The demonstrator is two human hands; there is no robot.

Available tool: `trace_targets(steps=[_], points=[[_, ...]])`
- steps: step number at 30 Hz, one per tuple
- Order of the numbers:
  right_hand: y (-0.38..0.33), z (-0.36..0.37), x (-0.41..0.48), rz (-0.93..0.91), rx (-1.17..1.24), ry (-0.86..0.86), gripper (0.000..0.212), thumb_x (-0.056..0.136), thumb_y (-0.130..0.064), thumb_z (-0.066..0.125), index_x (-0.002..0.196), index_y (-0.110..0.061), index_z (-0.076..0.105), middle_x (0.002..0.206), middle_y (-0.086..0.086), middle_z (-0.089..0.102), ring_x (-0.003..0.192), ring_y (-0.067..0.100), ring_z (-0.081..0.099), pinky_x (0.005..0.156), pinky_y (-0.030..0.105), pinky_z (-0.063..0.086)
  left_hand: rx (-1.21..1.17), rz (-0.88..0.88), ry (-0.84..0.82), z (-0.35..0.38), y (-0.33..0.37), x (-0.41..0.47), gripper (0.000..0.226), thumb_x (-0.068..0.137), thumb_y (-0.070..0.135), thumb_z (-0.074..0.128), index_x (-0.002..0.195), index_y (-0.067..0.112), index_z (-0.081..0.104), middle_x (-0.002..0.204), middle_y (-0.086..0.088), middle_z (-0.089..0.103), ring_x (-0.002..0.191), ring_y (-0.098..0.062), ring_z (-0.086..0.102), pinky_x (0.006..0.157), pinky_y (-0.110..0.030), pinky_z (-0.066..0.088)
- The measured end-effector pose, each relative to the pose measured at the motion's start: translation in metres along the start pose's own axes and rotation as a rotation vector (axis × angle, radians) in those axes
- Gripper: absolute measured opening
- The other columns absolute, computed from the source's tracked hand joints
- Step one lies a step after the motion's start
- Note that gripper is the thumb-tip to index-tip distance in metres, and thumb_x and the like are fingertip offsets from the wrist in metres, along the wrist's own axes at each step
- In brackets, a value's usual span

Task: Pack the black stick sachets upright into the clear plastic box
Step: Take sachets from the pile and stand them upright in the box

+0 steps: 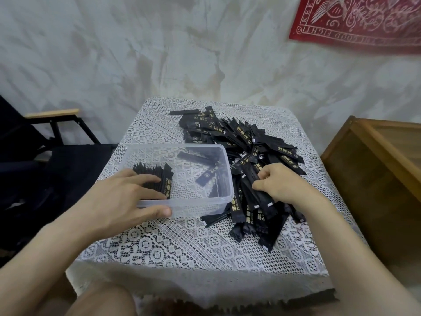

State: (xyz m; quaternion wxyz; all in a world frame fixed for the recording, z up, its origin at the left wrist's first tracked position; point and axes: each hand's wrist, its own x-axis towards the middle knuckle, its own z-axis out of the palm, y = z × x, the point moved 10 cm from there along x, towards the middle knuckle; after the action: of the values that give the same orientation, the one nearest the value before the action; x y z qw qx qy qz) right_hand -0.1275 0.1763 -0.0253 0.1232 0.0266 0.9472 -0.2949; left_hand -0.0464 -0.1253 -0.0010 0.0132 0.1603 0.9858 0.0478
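Glossy black foil stick sachets (241,142), smooth clear plastic box (189,202), white openwork lace tablecloth (182,242), varnished brown wooden crate (376,169)

Your stick sachets (246,142): black, gold print, small white end tabs. Your plastic box (182,145): clear, colourless. Your bench cloth (182,242): white lace, repeating geometric openwork. The wall hanging (364,21): red, white ornamental print and lettering. The crate (376,160): brown wood. The chair (68,169): black, pale wooden armrest. The wall (114,53): mottled grey-white.
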Motion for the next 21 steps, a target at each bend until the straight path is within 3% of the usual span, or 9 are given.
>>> trace_targets(steps=[5, 8, 11, 14, 18, 21], points=[[-0.007, 0.007, -0.011, 0.002, 0.32, -0.111, 0.005, 0.09, -0.005, 0.068, 0.092, -0.003, 0.065, 0.077, 0.011, 0.062, 0.067, 0.022, 0.063, 0.064, 0.03, 0.052, 0.001, 0.006, 0.014, -0.001, 0.0, 0.0, 0.08, 0.066, 0.101, 0.003, 0.118, 0.07, 0.055, 0.149, 0.032, 0.039, 0.122, -0.002, 0.035, 0.075, -0.024, 0.034], [-0.019, 0.027, -0.021, 0.024, 0.422, -0.224, 0.007, 0.091, -0.003, 0.068, 0.098, -0.002, 0.068, 0.084, 0.01, 0.069, 0.073, 0.019, 0.069, 0.065, 0.028, 0.058, -0.007, 0.011, 0.019, -0.001, 0.0, 0.0, 0.08, 0.067, 0.101, 0.003, 0.118, 0.069, 0.055, 0.149, 0.031, 0.04, 0.12, -0.002, 0.036, 0.075, -0.025, 0.036], [-0.022, 0.043, -0.019, 0.03, 0.345, -0.22, 0.022, 0.092, -0.006, 0.071, 0.105, 0.01, 0.064, 0.08, 0.011, 0.069, 0.065, 0.019, 0.07, 0.063, 0.03, 0.062, -0.001, 0.008, 0.019, -0.001, 0.0, 0.001, 0.082, 0.066, 0.102, 0.002, 0.119, 0.069, 0.055, 0.149, 0.031, 0.04, 0.119, -0.002, 0.036, 0.075, -0.025, 0.035], [-0.021, 0.044, -0.013, 0.035, 0.142, -0.16, 0.036, 0.086, -0.027, 0.08, 0.095, 0.002, 0.062, 0.065, 0.004, 0.066, 0.059, 0.023, 0.072, 0.08, 0.045, 0.063, -0.007, 0.012, 0.025, -0.001, 0.0, 0.001, 0.082, 0.066, 0.102, 0.003, 0.119, 0.068, 0.056, 0.149, 0.031, 0.04, 0.118, -0.001, 0.036, 0.075, -0.024, 0.035], [-0.028, 0.041, -0.016, 0.054, -0.054, -0.155, 0.04, 0.085, -0.043, 0.078, 0.076, -0.017, 0.048, 0.064, -0.001, 0.064, 0.055, 0.021, 0.071, 0.069, 0.031, 0.056, 0.002, 0.016, 0.024, -0.001, 0.001, 0.001, 0.083, 0.065, 0.102, 0.002, 0.119, 0.068, 0.056, 0.149, 0.031, 0.039, 0.119, -0.002, 0.037, 0.07, -0.018, 0.031], [-0.027, 0.043, -0.015, 0.046, 0.002, -0.163, 0.046, 0.082, -0.04, 0.078, 0.07, -0.02, 0.038, 0.064, 0.0, 0.054, 0.057, 0.025, 0.07, 0.077, 0.042, 0.059, 0.013, 0.019, 0.027, -0.002, 0.001, 0.001, 0.084, 0.064, 0.102, 0.002, 0.119, 0.068, 0.056, 0.149, 0.032, 0.039, 0.119, -0.001, 0.037, 0.067, -0.015, 0.028]])
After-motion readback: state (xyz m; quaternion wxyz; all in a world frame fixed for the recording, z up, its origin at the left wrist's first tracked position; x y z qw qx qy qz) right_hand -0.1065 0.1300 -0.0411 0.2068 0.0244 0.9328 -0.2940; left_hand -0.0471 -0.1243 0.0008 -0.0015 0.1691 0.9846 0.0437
